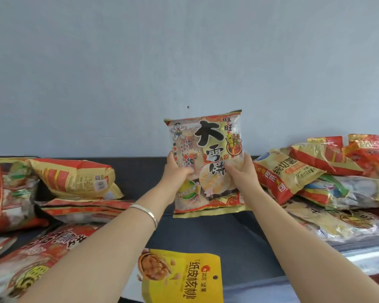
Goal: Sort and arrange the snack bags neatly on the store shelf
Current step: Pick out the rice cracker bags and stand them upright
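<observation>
Red-gold rice cracker bag [207, 162], black characters; yellow walnut pouch [184, 278]; dark shelf [206, 235]; pale blue wall [184, 51].

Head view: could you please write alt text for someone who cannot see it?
A left hand and a right hand grip the sides of an upright rice cracker bag over a dark shelf. Other snack bags lie heaped on both sides, a yellow walnut pouch in front.
</observation>
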A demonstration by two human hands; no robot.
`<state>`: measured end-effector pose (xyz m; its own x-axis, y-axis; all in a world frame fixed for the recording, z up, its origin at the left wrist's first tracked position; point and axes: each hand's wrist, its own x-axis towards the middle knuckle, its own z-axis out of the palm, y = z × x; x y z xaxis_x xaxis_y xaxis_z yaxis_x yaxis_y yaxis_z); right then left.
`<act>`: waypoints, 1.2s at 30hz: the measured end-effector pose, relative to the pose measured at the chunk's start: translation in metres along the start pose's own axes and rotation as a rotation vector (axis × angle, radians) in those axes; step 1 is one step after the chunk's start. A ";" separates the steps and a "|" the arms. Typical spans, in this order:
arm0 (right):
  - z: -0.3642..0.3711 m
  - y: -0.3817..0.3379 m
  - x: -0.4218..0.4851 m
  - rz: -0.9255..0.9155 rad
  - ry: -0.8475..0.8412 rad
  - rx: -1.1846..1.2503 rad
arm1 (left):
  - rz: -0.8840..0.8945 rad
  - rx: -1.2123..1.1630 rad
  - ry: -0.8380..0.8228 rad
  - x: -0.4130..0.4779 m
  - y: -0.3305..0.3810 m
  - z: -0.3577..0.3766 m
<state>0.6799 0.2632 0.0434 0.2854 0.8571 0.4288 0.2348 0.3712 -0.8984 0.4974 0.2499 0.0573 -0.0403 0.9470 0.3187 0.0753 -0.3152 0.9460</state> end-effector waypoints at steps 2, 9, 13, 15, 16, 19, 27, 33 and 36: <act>0.012 0.019 0.003 0.061 -0.022 -0.057 | -0.094 -0.014 0.050 0.012 -0.016 0.005; 0.050 0.066 0.015 0.134 -0.114 -0.059 | -0.309 0.018 0.257 0.041 -0.066 0.008; 0.063 0.104 0.042 0.108 -0.116 -0.043 | -0.243 -0.034 0.297 0.049 -0.077 0.015; 0.066 0.104 0.042 0.111 -0.108 -0.048 | -0.205 -0.032 0.316 0.055 -0.082 0.018; 0.066 0.100 0.039 0.127 -0.101 -0.080 | -0.200 -0.022 0.303 0.057 -0.084 0.019; 0.068 0.101 0.040 0.236 -0.087 -0.182 | -0.230 0.081 0.212 0.061 -0.093 0.024; 0.061 0.098 0.039 0.276 -0.091 -0.335 | -0.343 0.255 0.193 0.053 -0.088 0.030; 0.053 0.082 0.015 0.049 0.078 -0.523 | -0.169 0.365 0.344 0.035 -0.070 0.033; 0.053 0.075 0.001 -0.057 0.091 -0.610 | -0.074 0.410 0.297 0.020 -0.065 0.032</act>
<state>0.6485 0.3103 -0.0283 0.3288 0.7982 0.5047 0.7333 0.1210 -0.6690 0.5233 0.2913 0.0006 -0.3371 0.8887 0.3108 0.4435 -0.1413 0.8851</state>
